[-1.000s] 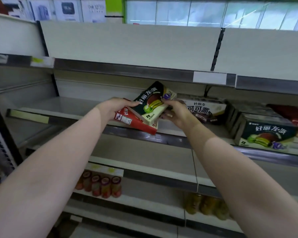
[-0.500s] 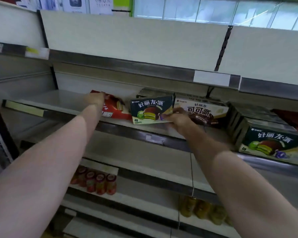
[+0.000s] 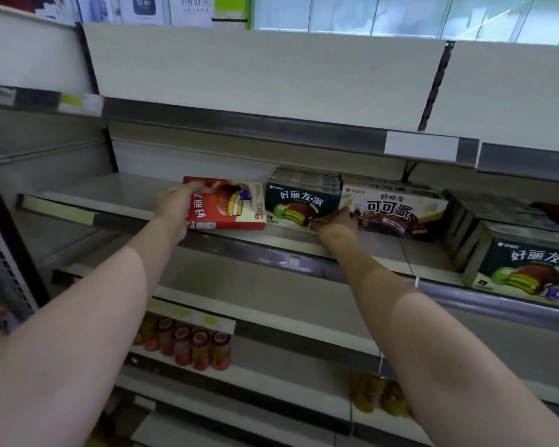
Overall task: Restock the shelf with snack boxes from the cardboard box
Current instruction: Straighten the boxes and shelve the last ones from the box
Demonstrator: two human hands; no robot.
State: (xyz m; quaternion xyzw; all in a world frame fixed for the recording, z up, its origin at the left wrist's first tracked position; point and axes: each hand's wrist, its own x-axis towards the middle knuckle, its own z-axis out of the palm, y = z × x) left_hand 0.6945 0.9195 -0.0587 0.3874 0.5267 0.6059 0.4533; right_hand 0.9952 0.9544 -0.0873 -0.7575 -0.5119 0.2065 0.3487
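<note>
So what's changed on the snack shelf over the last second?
Both boxes went from mid-air onto the shelf: the left hand stood the red cardboard snack box upright, the right hand set the dark green snack box beside it. Both hands still hold them. Neighbouring boxes unchanged.

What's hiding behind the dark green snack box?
More flat boxes stand in a row behind the dark green snack box; only their grey top edges show. Their fronts are covered, so their flavour is unknown.
</note>
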